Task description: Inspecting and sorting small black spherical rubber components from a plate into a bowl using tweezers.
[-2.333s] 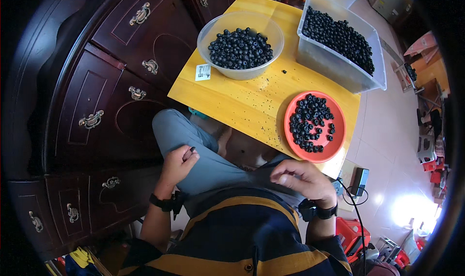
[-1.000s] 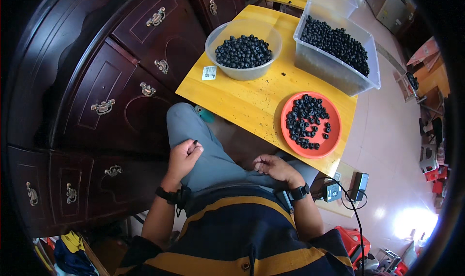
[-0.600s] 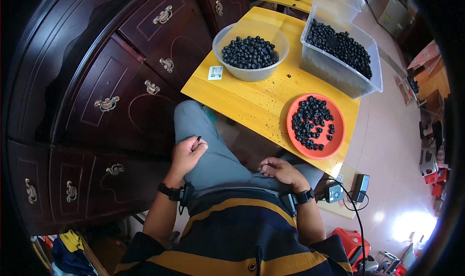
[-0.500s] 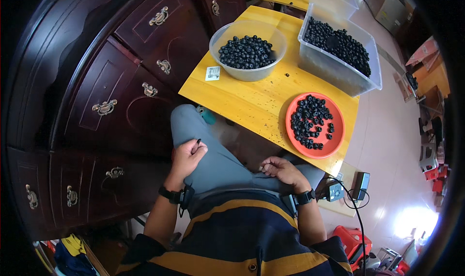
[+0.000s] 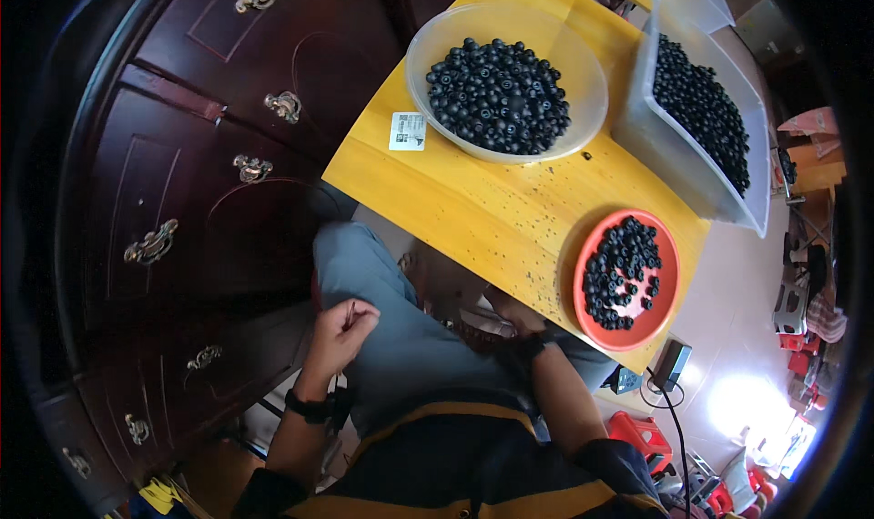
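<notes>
My left hand is closed over my left thigh, thumb pressed to the curled fingers. A thin dark bit shows at the fingertips, too small to name. My right hand is in the shadow below the table's near edge, between my knees; its fingers cannot be made out. On the yellow wooden table, closest to my right hand, stands an orange-red plate with small black ring-like pieces. Farther back, a round translucent bowl holds a heap of similar black pieces.
A clear plastic bin full of black pieces stands at the table's right edge. A white printed label and dark crumbs lie on the tabletop. Dark wooden cabinets close off the left. A black cable hangs at right.
My right hand has moved forward from my lap to under the table edge. My left hand stays closed over the thigh. The view has shifted, so the table appears nearer.
</notes>
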`<state>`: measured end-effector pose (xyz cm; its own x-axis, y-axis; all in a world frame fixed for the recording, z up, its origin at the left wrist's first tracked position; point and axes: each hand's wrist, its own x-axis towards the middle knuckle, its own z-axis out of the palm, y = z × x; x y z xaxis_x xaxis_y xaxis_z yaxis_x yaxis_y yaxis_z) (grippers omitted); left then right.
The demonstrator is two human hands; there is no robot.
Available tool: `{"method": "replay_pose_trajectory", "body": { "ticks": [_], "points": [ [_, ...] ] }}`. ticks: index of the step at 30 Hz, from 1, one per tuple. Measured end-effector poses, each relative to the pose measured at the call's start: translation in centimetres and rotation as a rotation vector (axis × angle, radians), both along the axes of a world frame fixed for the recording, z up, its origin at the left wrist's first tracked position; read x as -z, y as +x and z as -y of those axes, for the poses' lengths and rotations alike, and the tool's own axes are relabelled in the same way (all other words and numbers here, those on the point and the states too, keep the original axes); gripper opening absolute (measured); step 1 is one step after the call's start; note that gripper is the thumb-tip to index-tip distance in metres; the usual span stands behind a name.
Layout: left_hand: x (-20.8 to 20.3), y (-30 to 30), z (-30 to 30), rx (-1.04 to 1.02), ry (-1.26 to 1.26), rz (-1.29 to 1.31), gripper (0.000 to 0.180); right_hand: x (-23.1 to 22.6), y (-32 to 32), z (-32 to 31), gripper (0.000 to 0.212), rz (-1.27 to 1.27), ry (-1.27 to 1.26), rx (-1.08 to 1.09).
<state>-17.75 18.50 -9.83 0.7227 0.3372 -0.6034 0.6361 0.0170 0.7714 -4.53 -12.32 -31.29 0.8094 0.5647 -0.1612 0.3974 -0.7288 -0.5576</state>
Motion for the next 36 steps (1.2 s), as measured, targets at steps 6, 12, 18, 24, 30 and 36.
{"method": "replay_pose_trajectory", "body": {
  "ticks": [6, 12, 18, 24, 30, 36],
  "points": [
    [-0.6, -3.6, 0.7, 0.003, -0.051, -0.081, 0.012, 3.8, 0.3, -1.4, 0.037, -0.121, -0.057, -0.051],
    [-1.7, -6.5, 0.0, 0.033, -0.085, -0.241, 0.015, 7.6, -0.7, -3.4, 0.037, -0.231, -0.104, -0.107],
    [-2.4, -7.1, -1.1, 0.122, -0.255, -0.467, 0.019, 10.1, -1.4, -5.1, 0.037, -0.307, -0.108, -0.158],
    [-1.8, -9.0, -0.5, 0.138, -0.371, -0.409, 0.026, 12.2, -1.2, -6.3, 0.037, -0.362, -0.086, -0.200],
    [-2.2, -8.8, -0.5, 0.138, -0.320, -0.418, 0.021, 13.9, -1.9, -7.8, 0.036, -0.435, -0.045, -0.253],
    [-1.9, -9.2, -0.1, 0.174, -0.243, -0.283, 0.022, 14.2, -3.5, -9.5, 0.036, -0.519, -0.006, -0.308]
  ]
}}
